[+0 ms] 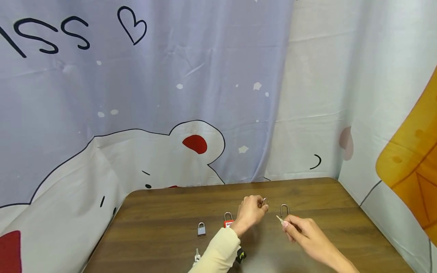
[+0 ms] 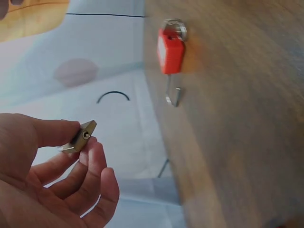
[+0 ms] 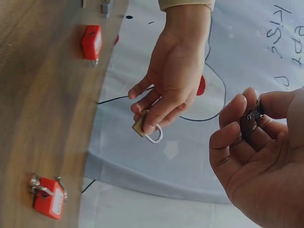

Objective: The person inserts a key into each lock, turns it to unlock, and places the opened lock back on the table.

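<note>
The left hand (image 1: 250, 209) pinches a small brass padlock (image 2: 85, 135) between thumb and fingers above the surface (image 1: 153, 227), its keyhole facing the left wrist view. The right hand (image 1: 305, 233) pinches a key (image 1: 281, 220), whose tip points toward that padlock but stays apart from it. Just beyond the right hand sits a red padlock (image 2: 171, 54) with a metal ring at its base. Left of the left wrist are a second red padlock (image 1: 228, 223), a grey padlock (image 1: 201, 230) and, nearer the person, some loose keys (image 1: 197, 258).
</note>
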Motion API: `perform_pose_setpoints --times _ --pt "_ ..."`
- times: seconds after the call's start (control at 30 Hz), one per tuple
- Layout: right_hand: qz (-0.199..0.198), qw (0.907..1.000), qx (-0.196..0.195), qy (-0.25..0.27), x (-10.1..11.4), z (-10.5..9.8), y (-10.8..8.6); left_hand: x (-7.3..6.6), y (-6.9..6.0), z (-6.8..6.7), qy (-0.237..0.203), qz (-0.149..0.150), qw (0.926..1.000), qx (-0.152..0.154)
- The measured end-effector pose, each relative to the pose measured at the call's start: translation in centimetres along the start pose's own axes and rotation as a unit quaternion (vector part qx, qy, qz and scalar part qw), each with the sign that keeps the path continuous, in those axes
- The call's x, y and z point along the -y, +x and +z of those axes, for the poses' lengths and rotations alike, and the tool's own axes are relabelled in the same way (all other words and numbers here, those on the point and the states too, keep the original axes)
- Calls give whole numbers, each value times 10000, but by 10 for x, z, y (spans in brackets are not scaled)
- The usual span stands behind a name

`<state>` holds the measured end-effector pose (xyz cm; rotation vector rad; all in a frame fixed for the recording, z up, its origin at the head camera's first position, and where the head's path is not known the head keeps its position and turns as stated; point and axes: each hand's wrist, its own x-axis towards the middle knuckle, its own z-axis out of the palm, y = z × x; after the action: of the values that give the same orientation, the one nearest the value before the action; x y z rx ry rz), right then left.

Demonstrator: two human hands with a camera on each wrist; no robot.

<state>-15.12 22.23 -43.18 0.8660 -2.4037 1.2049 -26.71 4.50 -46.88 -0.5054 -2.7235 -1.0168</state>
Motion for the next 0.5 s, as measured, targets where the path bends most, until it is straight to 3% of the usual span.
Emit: perform_pose_setpoints --times 0.27,0.4,0.5 --pt "-234 9996 -147 -26 6 -1 14 -10 -2 -23 -702 243 9965 -377" --pt "-386 9992 -131 45 13 -3 22 -12 -4 -38 -1094 430 9910 -636" --pt "-473 9988 -128 71 17 -4 27 -12 -7 -49 -1499 407 9853 -711"
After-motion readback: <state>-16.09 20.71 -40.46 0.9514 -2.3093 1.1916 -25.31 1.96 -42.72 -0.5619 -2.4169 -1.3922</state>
